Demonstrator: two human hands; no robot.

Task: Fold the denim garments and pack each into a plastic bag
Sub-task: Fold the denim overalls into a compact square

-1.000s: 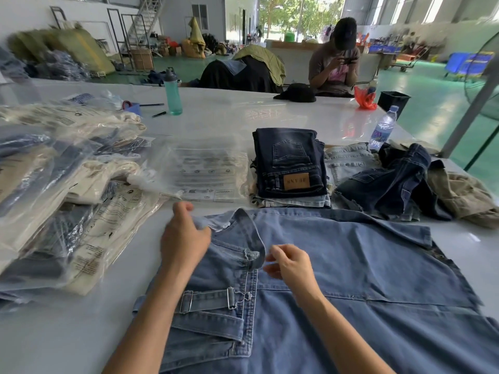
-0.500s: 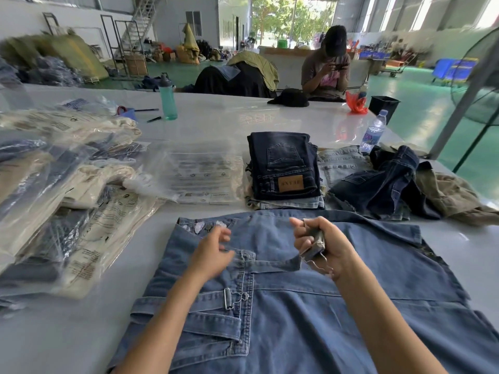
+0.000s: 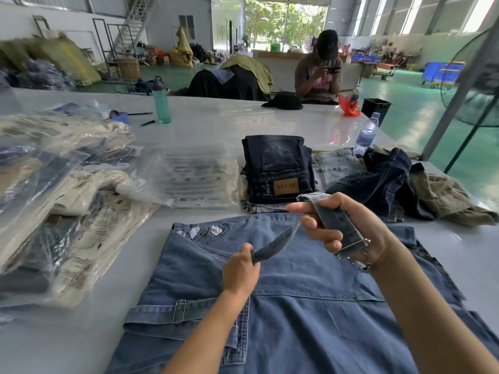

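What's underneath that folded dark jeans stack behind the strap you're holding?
Under the dark folded jeans, a lighter denim edge pokes out at the front, so at least one more garment lies below. How many more, the jeans hide.

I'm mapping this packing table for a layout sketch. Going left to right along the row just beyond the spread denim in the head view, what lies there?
Bagged garments → empty plastic bags → folded dark jeans → light denim piece → crumpled dark denim → olive garment.
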